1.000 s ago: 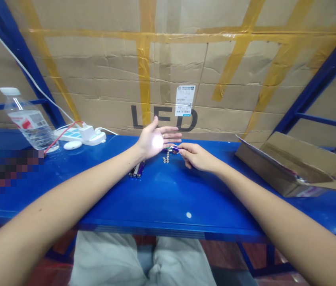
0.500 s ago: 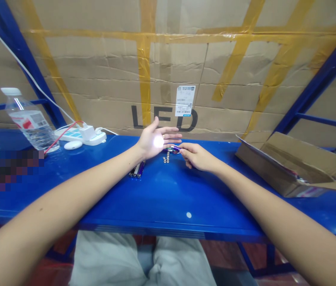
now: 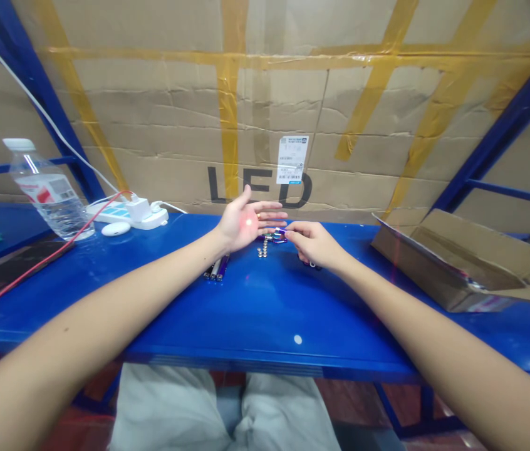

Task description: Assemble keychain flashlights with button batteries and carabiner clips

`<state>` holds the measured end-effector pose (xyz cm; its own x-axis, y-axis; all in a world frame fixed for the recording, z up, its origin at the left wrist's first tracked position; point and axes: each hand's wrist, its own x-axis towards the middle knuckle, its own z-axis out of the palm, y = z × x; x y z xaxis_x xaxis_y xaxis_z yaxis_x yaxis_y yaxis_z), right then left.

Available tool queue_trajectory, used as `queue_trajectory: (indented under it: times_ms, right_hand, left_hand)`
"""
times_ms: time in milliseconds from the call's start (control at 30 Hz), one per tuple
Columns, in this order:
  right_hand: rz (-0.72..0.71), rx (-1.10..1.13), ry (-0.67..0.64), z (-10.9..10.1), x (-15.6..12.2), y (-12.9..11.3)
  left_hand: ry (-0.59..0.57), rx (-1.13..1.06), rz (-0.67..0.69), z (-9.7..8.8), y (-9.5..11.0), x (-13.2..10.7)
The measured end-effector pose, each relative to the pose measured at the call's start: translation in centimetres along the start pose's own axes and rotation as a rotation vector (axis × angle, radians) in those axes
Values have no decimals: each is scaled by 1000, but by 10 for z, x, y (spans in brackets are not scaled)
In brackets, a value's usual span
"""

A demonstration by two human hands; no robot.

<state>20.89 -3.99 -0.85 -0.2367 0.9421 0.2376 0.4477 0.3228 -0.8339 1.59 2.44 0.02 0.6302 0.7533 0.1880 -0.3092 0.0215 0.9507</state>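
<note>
My left hand (image 3: 240,224) is held palm toward me above the table, fingers stretched out to the right, nothing in it. A small red dot with a pink glow shines on its palm. My right hand (image 3: 317,244) pinches a small purple laser flashlight (image 3: 280,231), its front end pointing at the left palm. Beneath the hands, small silver button cells (image 3: 262,252) stand in short rows. More little metal flashlights (image 3: 272,238) lie behind them, partly hidden by my fingers. Below my left wrist lie several slim flashlights (image 3: 218,268), purple and silver, side by side.
An open cardboard box (image 3: 453,275) sits at the right of the blue table (image 3: 265,313). At left are a water bottle (image 3: 51,191), a white power strip (image 3: 152,219), a white oval object (image 3: 115,229), a red cable (image 3: 34,275) and a dark phone-like slab (image 3: 11,279).
The bright white light on my left palm has turned into a small red dot. My right hand has shifted very slightly; a dark piece now shows beneath it. My left hand has barely moved.
</note>
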Motion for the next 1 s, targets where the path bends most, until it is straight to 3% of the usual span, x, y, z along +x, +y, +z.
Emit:
queue_trajectory:
  times_ms: [300, 533, 667, 833, 1000]
  right_hand:
    - [-23, -12, 14, 0, 1, 4]
    - [-118, -106, 45, -3, 4, 8]
    - [-172, -182, 30, -3, 14, 11]
    - [-160, -199, -63, -6, 41, 14]
    - [-27, -52, -37, -20, 80, 25]
  left_hand:
    - [8, 21, 1, 2, 1, -1]
    - [27, 147, 45, 3, 1, -1]
    - [88, 465, 146, 0, 1, 1]
    - [61, 869, 248, -15, 2, 11]
    - [238, 1040, 266, -42, 0, 31]
